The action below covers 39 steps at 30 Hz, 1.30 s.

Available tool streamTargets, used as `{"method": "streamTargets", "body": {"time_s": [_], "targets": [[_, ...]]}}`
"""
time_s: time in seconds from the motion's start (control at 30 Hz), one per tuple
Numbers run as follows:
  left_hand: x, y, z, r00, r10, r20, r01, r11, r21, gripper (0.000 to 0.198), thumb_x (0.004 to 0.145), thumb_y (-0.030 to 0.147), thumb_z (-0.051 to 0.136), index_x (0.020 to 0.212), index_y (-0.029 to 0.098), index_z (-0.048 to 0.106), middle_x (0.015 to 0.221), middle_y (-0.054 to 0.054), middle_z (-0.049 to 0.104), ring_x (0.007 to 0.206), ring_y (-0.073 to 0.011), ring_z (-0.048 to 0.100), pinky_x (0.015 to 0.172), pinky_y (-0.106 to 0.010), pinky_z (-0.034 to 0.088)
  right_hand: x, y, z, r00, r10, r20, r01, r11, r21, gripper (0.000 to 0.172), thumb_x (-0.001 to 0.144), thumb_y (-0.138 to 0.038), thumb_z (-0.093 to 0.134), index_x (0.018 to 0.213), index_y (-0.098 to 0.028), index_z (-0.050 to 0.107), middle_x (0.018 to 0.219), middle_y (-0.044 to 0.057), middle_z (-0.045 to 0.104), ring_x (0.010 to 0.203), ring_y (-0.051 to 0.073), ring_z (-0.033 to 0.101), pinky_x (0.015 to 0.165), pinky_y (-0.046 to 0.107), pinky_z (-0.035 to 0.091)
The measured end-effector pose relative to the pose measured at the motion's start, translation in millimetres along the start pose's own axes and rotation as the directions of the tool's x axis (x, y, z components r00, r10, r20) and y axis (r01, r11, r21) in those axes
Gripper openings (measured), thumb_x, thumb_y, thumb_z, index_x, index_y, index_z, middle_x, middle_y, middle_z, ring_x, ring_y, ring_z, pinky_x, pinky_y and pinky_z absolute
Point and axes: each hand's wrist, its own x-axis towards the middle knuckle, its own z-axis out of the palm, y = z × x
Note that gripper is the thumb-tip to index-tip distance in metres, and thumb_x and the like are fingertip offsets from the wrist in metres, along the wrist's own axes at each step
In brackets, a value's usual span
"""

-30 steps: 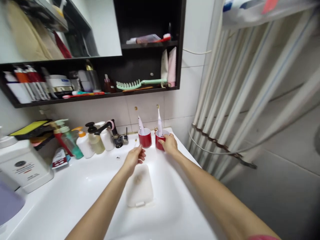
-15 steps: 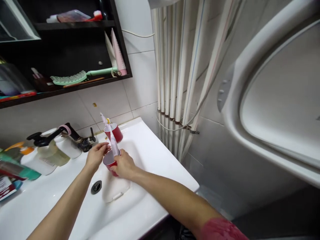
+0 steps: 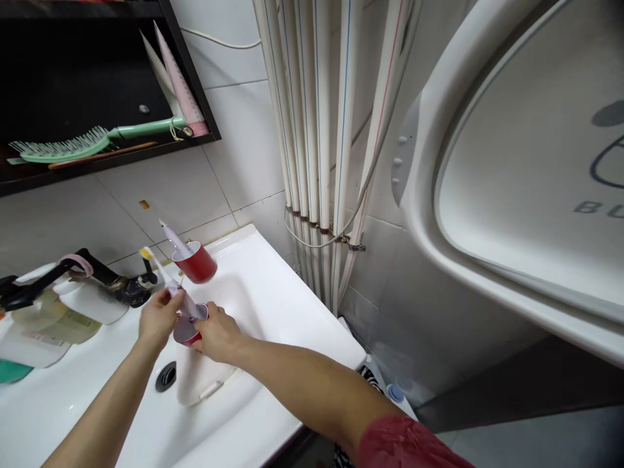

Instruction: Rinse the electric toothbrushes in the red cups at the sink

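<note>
My left hand [image 3: 160, 317] pinches the handle of a pale electric toothbrush [image 3: 166, 277] with yellow-and-white bristles. The toothbrush leans to the left, its lower end inside a red cup [image 3: 184, 333] with a pale interior. Wrapped round the right side of that cup, my right hand [image 3: 218, 331] holds it above the sink basin [image 3: 244, 318]. Just behind, a second red cup [image 3: 199, 263] stands on the sink's back ledge, with another pale electric toothbrush [image 3: 176, 242] tilted in it. My left fingertips hide part of the held toothbrush.
A dark faucet [image 3: 131, 289] and several pump bottles [image 3: 73, 318] line the left back. The drain [image 3: 166, 377] lies below my hands. A dark shelf [image 3: 190, 144] holds a green hairbrush [image 3: 68, 151] and tubes. White pipes [image 3: 319, 130] and a large white rounded object [image 3: 424, 227] are on the right.
The view has shifted right, so things appear further left. The held toothbrush now leans more to the left, with my left fingers on its handle. My right hand keeps holding the cup.
</note>
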Motion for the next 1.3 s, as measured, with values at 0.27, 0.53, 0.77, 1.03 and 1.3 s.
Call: {"method": "streamTargets", "body": {"time_s": [0.27, 0.53, 0.77, 1.03, 1.3], "targets": [[2.0, 37.0, -59.4, 0.836, 0.044, -0.547, -0.279, 0.892, -0.355, 0.015, 0.045, 0.018, 0.054, 0.054, 0.013, 0.043, 0.05, 0.008, 0.04, 0.044, -0.0025, 0.036, 0.046, -0.018, 0.035, -0.3, 0.4, -5.2, 0.999, 0.009, -0.041, -0.002, 0.987, 0.159, 0.031, 0.055, -0.023, 0.051, 0.085, -0.017, 0.05, 0.105, 0.008, 0.037, 0.093, 0.024, 0.038, 0.076, 0.037, 0.033], [-34.2, 6.3, -39.8, 0.95, -0.245, -0.195, 0.103, 0.833, -0.544, 0.014, 0.054, 0.024, 0.051, 0.059, 0.014, 0.043, 0.049, 0.007, 0.039, 0.042, -0.0029, 0.035, 0.036, -0.014, 0.027, -8.8, -28.8, -26.0, 1.0, 0.009, -0.022, 0.003, 0.884, 0.468, 0.033, 0.064, -0.029, 0.044, 0.096, -0.023, 0.038, 0.083, -0.001, 0.052, 0.071, 0.011, 0.05, 0.064, 0.023, 0.039], [-20.9, -20.4, -34.4, 0.963, -0.189, 0.191, 0.266, 0.573, -0.775, 0.023, 0.058, 0.033, 0.051, 0.07, 0.013, 0.048, 0.058, -0.001, 0.054, 0.054, -0.0103, 0.051, 0.053, -0.023, 0.04, -19.8, -36.5, -0.8, 0.95, -0.057, 0.306, -0.158, 0.757, 0.634, 0.014, 0.071, -0.028, 0.024, 0.076, -0.017, 0.033, 0.055, -0.004, 0.041, 0.032, 0.005, 0.038, 0.031, 0.019, 0.033], [-8.4, -35.6, -45.7, 0.927, -0.305, 0.217, 0.319, 0.341, -0.884, 0.006, 0.063, 0.018, 0.048, 0.062, 0.012, 0.047, 0.051, 0.0, 0.051, 0.047, -0.0084, 0.051, 0.048, -0.02, 0.039, -22.2, -45.6, 6.9, 0.823, 0.075, 0.563, -0.532, 0.45, 0.717, 0.026, 0.068, -0.044, 0.034, 0.067, -0.018, 0.036, 0.052, -0.006, 0.042, 0.033, 0.003, 0.036, 0.032, 0.016, 0.029], [-4.4, -38.2, -49.6, 0.911, -0.381, 0.161, 0.292, 0.315, -0.903, 0.01, 0.067, 0.017, 0.043, 0.057, 0.013, 0.045, 0.047, 0.0, 0.05, 0.043, -0.008, 0.05, 0.047, -0.02, 0.039, -17.3, -52.7, 10.1, 0.86, 0.139, 0.491, -0.452, 0.654, 0.606, 0.027, 0.065, -0.046, 0.037, 0.066, -0.019, 0.035, 0.047, -0.007, 0.038, 0.032, 0.004, 0.033, 0.03, 0.017, 0.025]]}}
